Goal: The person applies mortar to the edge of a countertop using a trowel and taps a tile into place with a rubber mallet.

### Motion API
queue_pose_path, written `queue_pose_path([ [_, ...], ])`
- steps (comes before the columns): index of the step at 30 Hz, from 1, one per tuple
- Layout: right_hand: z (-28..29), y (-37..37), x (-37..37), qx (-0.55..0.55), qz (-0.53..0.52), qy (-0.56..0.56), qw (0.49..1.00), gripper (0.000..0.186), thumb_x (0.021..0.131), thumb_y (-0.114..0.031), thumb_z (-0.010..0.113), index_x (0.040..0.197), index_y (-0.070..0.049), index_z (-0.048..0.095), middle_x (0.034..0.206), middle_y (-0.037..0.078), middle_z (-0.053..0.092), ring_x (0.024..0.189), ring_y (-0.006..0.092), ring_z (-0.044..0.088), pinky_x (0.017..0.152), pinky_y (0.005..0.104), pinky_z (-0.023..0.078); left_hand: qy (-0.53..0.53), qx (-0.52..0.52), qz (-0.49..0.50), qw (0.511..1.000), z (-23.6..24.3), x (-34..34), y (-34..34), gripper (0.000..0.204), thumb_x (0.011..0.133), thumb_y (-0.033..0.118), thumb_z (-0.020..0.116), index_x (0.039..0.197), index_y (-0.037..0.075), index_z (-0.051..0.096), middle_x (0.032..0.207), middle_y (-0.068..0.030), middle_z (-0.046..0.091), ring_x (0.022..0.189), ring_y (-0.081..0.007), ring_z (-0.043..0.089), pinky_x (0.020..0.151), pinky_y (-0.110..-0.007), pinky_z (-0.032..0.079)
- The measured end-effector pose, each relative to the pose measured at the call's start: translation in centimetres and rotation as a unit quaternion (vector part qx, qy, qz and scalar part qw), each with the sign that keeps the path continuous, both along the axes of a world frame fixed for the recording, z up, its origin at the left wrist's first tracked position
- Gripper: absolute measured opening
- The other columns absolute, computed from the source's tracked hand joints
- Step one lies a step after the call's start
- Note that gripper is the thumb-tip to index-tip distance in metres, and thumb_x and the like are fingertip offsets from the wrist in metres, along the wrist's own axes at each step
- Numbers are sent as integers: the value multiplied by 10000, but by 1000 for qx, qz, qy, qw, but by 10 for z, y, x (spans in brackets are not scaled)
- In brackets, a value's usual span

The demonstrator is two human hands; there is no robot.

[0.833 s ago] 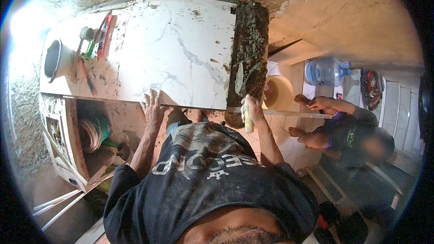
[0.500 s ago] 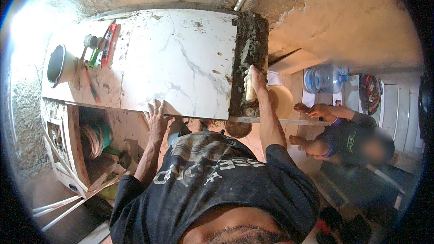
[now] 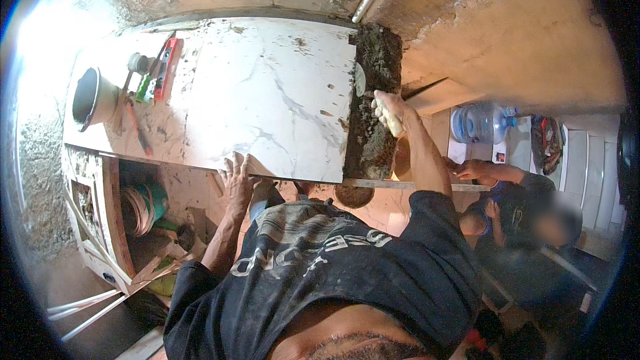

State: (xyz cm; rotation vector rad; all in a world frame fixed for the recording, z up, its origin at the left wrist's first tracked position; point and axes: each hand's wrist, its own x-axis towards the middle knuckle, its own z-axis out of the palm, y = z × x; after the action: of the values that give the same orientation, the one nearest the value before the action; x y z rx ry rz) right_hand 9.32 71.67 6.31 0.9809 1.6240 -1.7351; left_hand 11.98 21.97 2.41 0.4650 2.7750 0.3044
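Observation:
My right hand [image 3: 388, 112] is wrapped round the pale handle of a trowel [image 3: 395, 125]. The trowel's grey blade [image 3: 361, 80] lies by the right edge of a large white marbled tile [image 3: 267, 93], over a strip of dark wet mortar [image 3: 375, 130]. My left hand [image 3: 237, 177] rests with fingers spread on the near edge of the tile and holds nothing. Specks of mortar dot the tile.
At the left of the counter stand a bucket [image 3: 99, 99], a red spirit level [image 3: 169, 70] and an orange-handled tool [image 3: 138, 130]. A co-worker [image 3: 513, 193] sits at the right, near a blue water bottle [image 3: 481, 123]. Stacked buckets [image 3: 143, 207] are under the counter.
My right hand has moved right with the trowel, whose blade now sits by the tile's edge. My left hand stays on the near edge. The co-worker's arms have shifted.

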Motion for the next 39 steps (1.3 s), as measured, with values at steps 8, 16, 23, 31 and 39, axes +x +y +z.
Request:
queue_pose_path([
  [8, 5, -63, 99, 22, -8, 12, 1000, 429, 920, -499, 455, 845, -81, 513, 585, 49, 501, 406, 185, 489, 371, 347, 425, -1, 0, 4, 1000, 2, 1, 0, 782, 786, 296, 701, 1457, 217, 307, 1531, -144, 211, 1378, -428, 210, 1117, -593, 155],
  [16, -7, -7, -6, 38, -118, 96, 988, 446, 897, -547, 481, 893, -103, 517, 612, 27, 508, 431, 163, 490, 389, 336, 429, 22, 15, -13, 1000, -14, 0, -9, 869, 716, 379, 763, 1447, 194, 330, 1524, -183, 205, 1370, -464, 203, 1096, -629, 151],
  [23, -15, 28, -54, 22, -12, 23, 999, 425, 922, -512, 440, 876, -99, 525, 606, 21, 505, 451, 157, 483, 404, 326, 429, 42, 17, -19, 999, -19, 1, -9, 837, 733, 382, 743, 1442, 195, 338, 1530, -190, 185, 1374, -465, 201, 1093, -630, 162],
  [31, 8, 1, 27, 21, 47, -10, 999, 469, 902, -560, 477, 868, -94, 512, 567, 29, 490, 398, 155, 477, 350, 320, 415, 13, 3, -6, 1000, -14, 2, -8, 798, 762, 270, 723, 1448, 192, 322, 1531, -187, 187, 1366, -461, 230, 1095, -613, 186],
  [39, -4, 21, -38, 62, -77, 70, 993, 424, 927, -513, 443, 867, -98, 508, 574, 18, 495, 396, 150, 468, 356, 309, 404, 18, 12, -5, 1000, -5, 1, -6, 804, 760, 320, 718, 1451, 211, 320, 1536, -150, 196, 1370, -434, 232, 1097, -615, 181],
])
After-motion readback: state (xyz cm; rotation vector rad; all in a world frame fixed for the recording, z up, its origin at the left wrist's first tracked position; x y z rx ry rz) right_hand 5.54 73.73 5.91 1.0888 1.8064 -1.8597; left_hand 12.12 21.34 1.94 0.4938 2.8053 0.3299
